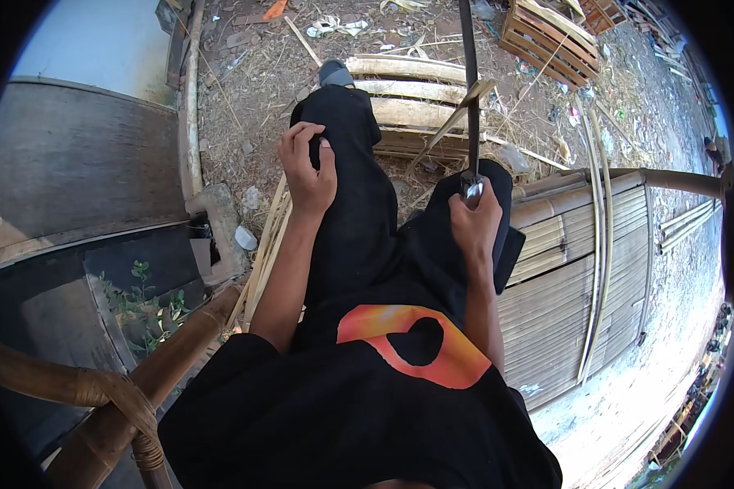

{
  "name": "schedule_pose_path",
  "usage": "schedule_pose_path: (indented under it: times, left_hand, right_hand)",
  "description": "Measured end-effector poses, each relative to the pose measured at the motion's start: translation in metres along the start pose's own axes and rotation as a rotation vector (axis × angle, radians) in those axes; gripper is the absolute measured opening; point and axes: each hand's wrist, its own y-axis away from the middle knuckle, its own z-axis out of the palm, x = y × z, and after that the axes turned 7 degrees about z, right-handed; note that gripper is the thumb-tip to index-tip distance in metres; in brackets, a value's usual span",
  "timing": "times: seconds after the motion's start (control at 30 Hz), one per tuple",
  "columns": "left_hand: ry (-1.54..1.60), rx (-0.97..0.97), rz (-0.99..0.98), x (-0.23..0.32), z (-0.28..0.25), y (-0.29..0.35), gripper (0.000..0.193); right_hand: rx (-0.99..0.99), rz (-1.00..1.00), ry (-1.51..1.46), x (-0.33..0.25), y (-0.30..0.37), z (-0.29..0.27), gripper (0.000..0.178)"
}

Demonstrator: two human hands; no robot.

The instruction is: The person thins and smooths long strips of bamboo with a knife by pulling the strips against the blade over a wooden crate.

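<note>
At far left, well apart from the left hand, there is a brown panel [81, 163], and nearer to the body a bamboo frame [151, 371] with a small plant [143, 297] beyond it. Pale strips [271, 232] lie just to the left of the left forearm.

The left hand [308, 167] is above the left leg [347, 183]. Its fingers are bent loosely, the thumb stands apart from them, and I see nothing held. Whether it touches the cloth, I cannot tell.

Ahead and to the right of this hand is a slatted crate [416, 90] on the ground [245, 98]. Between the two hands, but nearer to the right one, a bamboo strip [447, 129] lies aslant, its far end leaning to the right. It crosses the knife [470, 49]; whether they touch, I cannot tell.

The right hand [477, 220] is closed around the handle of the knife, by the right knee. The long axis of the blade goes almost straight forward from this hand, away from the body. Right of this hand is a bamboo bench [546, 301] with long strips [599, 244] across it, and farther ahead another crate [550, 45].
</note>
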Motion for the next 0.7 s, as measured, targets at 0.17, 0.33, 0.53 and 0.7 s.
schedule_pose_path:
  times: [0.17,0.33,0.53,0.7]
  left_hand:
    - [-0.008,-0.007,-0.037,-0.004,-0.008,0.001,0.022]
    - [-0.016,-0.01,-0.034,-0.006,-0.011,0.002,0.021]
    - [-0.043,-0.03,-0.036,-0.004,-0.006,-0.004,0.019]
    - [-0.007,-0.006,-0.046,-0.008,-0.008,0.0,0.02]
  right_hand:
    - [0.026,0.006,-0.088,-0.043,0.024,-0.031,0.017]
    - [-0.104,0.032,0.041,-0.013,0.026,-0.017,0.015]
    - [-0.232,0.057,0.158,-0.001,0.019,0.02,0.02]
    - [-0.172,0.0,0.024,-0.031,0.024,0.001,0.022]
